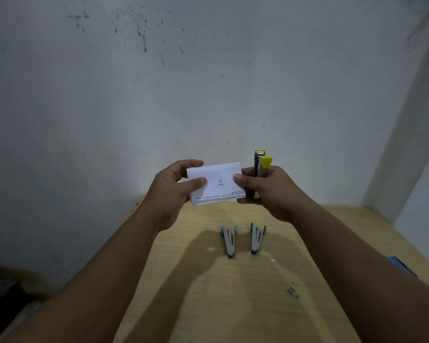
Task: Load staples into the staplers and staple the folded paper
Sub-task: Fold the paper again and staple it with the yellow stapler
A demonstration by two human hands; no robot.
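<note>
Above the tabletop's [233,305] far edge, our left hand [172,191] pinches the folded paper [214,183], long axis left-right; our right hand [265,191] grips paper and upright yellow stapler [261,164].

2 bare forearms, no sleeves, rings or watch visible; left hand [170,191] and right hand [265,191] ungloved.

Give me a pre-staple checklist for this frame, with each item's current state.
1. Folded white printed paper held up: ok, left hand pinches one edge.
2. Yellow-capped metal stapler in hand: ok, right hand grips it upright.
3. Paper between the stapler's arms: not ok, it sits beside them.
4. Staples loaded: cannot tell.
5. Two blue-ended staplers lying on the wooden table: ok.
</note>
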